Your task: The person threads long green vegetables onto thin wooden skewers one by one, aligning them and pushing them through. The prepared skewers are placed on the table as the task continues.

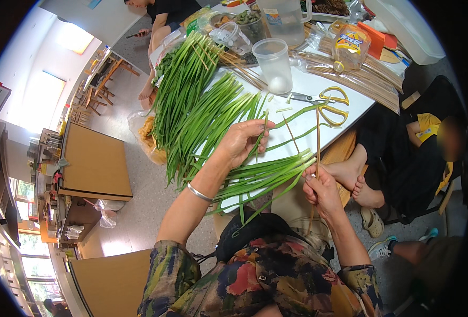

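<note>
Long green garlic chives (269, 168) lie at the front of the white table (303, 81), their pale ends near my right hand (323, 189). That hand grips thin wooden skewers (317, 138), held upright beside the pale ends. My left hand (246, 140) is raised above the chives and pinches a green chive stalk (266, 115) between thumb and fingers. Larger bunches of chives (186, 107) spread over the table's left part. Scissors with yellow handles (335, 105) lie beyond my hands, next to a plastic cup (273, 65) with a white round thing in it.
Bagged wooden skewers (353, 75), a plastic bottle (351, 47) and a water pitcher (283, 20) stand or lie at the far side. A bag of yellow food (150, 134) is at the left edge. Another person's bare feet (361, 178) are close on the right; a seated person holds a phone (137, 34) at the far left.
</note>
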Motion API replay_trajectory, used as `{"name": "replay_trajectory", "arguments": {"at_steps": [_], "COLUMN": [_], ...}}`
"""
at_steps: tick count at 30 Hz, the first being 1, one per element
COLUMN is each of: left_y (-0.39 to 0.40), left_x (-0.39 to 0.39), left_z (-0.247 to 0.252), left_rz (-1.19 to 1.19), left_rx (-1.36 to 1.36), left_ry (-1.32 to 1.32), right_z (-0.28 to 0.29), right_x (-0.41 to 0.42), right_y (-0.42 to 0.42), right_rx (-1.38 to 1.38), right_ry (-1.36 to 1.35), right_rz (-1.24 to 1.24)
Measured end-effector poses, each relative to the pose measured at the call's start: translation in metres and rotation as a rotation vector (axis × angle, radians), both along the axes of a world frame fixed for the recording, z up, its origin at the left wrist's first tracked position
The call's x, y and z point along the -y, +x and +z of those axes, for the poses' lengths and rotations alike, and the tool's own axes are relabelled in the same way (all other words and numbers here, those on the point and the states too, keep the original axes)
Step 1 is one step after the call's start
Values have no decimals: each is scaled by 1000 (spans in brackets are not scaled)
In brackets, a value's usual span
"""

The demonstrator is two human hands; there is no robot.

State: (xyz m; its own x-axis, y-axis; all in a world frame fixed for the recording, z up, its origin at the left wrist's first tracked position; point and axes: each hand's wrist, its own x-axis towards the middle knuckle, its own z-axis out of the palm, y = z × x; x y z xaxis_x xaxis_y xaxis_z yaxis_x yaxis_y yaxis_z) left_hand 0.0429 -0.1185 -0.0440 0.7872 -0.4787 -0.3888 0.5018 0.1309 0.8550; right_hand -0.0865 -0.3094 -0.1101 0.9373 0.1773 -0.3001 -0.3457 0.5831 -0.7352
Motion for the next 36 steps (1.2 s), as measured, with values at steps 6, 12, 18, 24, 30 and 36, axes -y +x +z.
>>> {"name": "replay_trajectory", "arguments": {"at_steps": [6, 12, 18, 24, 30, 36], "left_y": [0, -4, -10, -11, -12, -15], "left_x": [-2, 3, 6, 2, 7, 13], "left_z": [-3, -1, 1, -8, -3, -2], "left_rz": [43, 13, 20, 31, 55, -20], "left_rx": [49, 134, -71, 52, 163, 85], "left_ry": [57, 259, -40, 77, 311, 241], "right_z": [-2, 3, 6, 2, -3, 4], "right_x": [3, 0, -5, -7, -7, -11], "right_y": [-3, -2, 5, 6, 4, 7], "right_rx": [64, 65, 1, -22, -41, -41], "right_ry": [-125, -142, 28, 70, 77, 110], "right_rz": [17, 14, -16, -26, -13, -55]}}
